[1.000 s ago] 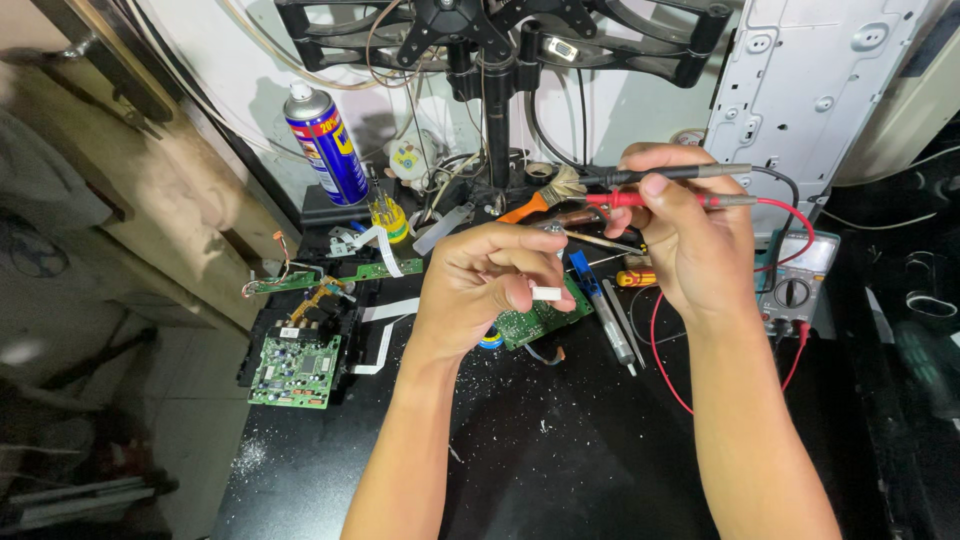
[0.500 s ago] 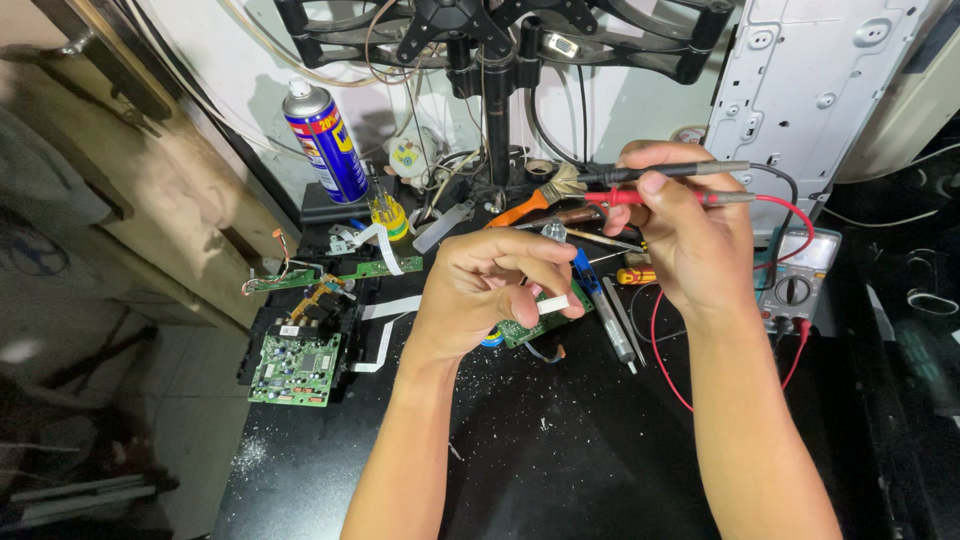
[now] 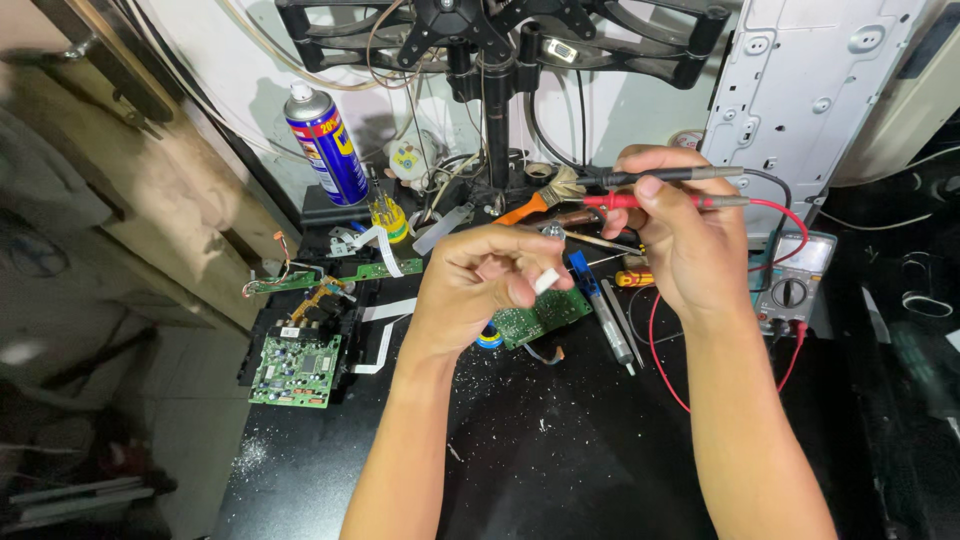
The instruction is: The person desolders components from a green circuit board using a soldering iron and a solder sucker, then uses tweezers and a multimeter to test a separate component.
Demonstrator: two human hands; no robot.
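Black and speckled with pale debris, our workbench ran up to a white wall, where a grey perforated metal chassis leaned beside a black stand. Against that wall stood a blue and yellow spray can. At the bench's left edge lay a green circuit board, and a multimeter sat to the right. Our right hand was closed around two probes, a black probe above a red probe, both lying level and pointing left. Our left hand pinched a small white component between thumb and fingertips, raised just above a smaller green board on the bench.
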